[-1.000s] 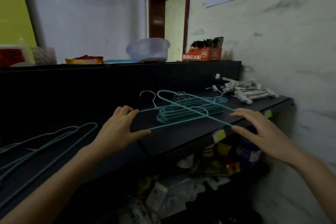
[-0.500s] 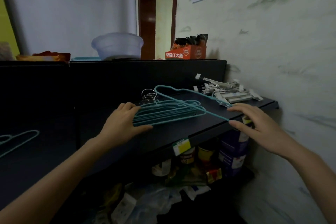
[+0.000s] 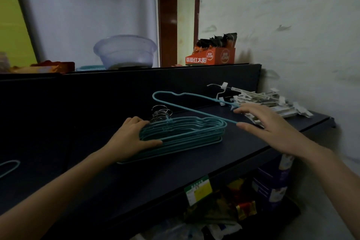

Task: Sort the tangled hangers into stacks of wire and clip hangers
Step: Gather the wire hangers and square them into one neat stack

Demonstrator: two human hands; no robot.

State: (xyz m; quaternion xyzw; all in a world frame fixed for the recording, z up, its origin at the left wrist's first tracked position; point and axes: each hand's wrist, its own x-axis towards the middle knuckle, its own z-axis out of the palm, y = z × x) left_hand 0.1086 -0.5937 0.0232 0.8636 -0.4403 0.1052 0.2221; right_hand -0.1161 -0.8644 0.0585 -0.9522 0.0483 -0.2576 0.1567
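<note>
A stack of teal wire hangers point(image 3: 185, 131) lies on the dark shelf point(image 3: 194, 163), with metal hooks point(image 3: 161, 113) bunched at its back left. My left hand point(image 3: 130, 138) grips the stack's left end, fingers over the top and thumb along the front. One more teal wire hanger point(image 3: 194, 108) slants across above the stack, its far loop raised toward the back panel. My right hand point(image 3: 268, 124) holds its right end between thumb and index finger. A pile of white clip hangers point(image 3: 272, 101) lies at the shelf's right end, just behind my right hand.
A loose teal hanger point(image 3: 8, 166) shows at the far left edge. On the top ledge stand a clear plastic bowl point(image 3: 124, 52) and an orange snack box point(image 3: 212, 57). Packaged goods point(image 3: 243, 204) fill the lower shelf. The wall closes the right side.
The hanger carried between both hands has come down over the stack. My left hand moved onto the stack's left end. The view shifted right and closer.
</note>
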